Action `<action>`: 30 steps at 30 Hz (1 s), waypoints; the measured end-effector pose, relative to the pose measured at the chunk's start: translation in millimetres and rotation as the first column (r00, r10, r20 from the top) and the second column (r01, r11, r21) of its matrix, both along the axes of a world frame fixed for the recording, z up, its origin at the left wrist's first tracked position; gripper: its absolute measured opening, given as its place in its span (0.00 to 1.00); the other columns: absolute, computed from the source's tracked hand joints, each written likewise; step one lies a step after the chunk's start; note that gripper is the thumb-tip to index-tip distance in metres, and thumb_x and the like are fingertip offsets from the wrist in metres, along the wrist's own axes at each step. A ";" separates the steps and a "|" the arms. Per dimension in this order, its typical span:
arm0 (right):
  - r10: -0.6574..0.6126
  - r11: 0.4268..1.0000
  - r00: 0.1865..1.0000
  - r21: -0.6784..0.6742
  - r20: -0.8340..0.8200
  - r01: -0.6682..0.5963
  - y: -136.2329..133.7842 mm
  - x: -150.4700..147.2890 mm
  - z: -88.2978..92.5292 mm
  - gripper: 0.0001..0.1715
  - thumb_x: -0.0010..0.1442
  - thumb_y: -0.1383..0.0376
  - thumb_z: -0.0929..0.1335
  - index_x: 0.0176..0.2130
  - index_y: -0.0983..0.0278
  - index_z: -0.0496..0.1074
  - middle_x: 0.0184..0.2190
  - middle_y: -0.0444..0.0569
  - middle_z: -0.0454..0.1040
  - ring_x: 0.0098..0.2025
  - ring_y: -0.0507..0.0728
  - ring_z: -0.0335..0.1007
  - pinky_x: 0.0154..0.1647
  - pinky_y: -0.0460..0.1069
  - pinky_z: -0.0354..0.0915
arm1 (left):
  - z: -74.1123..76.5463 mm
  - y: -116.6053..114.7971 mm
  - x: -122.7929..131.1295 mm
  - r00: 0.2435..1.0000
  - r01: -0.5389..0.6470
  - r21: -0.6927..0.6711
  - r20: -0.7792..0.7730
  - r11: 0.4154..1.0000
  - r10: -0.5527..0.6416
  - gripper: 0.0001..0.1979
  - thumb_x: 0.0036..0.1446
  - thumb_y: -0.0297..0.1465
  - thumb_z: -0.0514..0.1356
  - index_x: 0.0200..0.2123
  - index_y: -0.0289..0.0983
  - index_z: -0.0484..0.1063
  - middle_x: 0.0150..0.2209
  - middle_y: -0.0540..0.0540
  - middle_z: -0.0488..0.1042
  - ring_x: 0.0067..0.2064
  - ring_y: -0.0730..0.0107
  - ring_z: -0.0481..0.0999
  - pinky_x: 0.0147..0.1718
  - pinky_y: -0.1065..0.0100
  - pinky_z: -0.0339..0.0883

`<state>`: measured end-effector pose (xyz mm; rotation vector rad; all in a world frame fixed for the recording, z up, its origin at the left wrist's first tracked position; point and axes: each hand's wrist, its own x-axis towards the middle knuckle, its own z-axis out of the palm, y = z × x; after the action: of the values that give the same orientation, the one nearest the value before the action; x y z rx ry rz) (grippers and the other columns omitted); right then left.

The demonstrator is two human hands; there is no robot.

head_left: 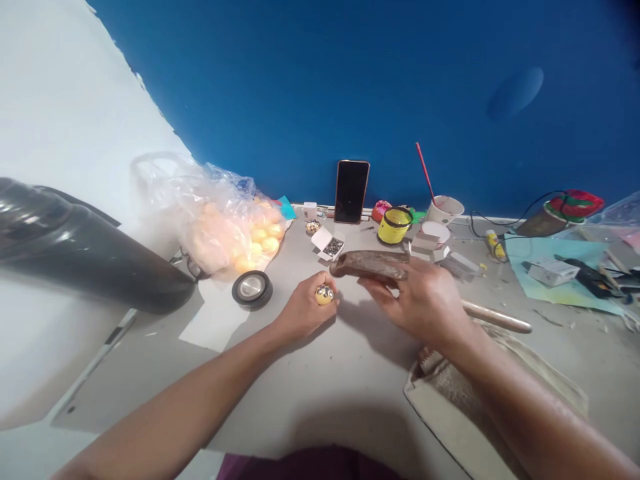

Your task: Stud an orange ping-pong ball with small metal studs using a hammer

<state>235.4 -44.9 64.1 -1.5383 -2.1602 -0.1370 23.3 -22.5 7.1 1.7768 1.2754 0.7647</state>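
My left hand (304, 308) rests on the grey table (300, 393) and pinches a small yellow ball (324, 294) studded with shiny pins. My right hand (425, 300) is closed round the rusty brown head of a hammer (373, 264), held just above the table. Its wooden handle (495, 317) sticks out to the right behind my wrist. The two hands are a short gap apart near the table's middle.
A small open box of pins (330, 247) lies just beyond the hands. A plastic bag of yellow balls (225, 223), a round tape roll (252, 288), an upright phone (351, 191), a yellow cup (394, 225) and a cloth bag (470, 413) surround them. A dark cylinder (85, 253) lies at left.
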 end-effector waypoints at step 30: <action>-0.191 0.910 0.971 -0.345 0.144 0.230 54.8 21.0 -54.7 0.10 0.63 0.58 0.70 0.42 0.61 0.74 0.42 0.51 0.77 0.46 0.62 0.70 0.39 0.51 0.58 | 4.3 10.0 -7.6 0.435 0.523 -0.579 0.812 0.625 0.389 0.23 0.65 0.47 0.58 0.41 0.31 0.76 0.34 0.38 0.78 0.24 0.71 0.70 0.21 0.71 0.60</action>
<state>256.4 9.9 9.3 -2.0138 -2.1834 0.1175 15.7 -12.4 11.5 0.4237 0.5288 0.7456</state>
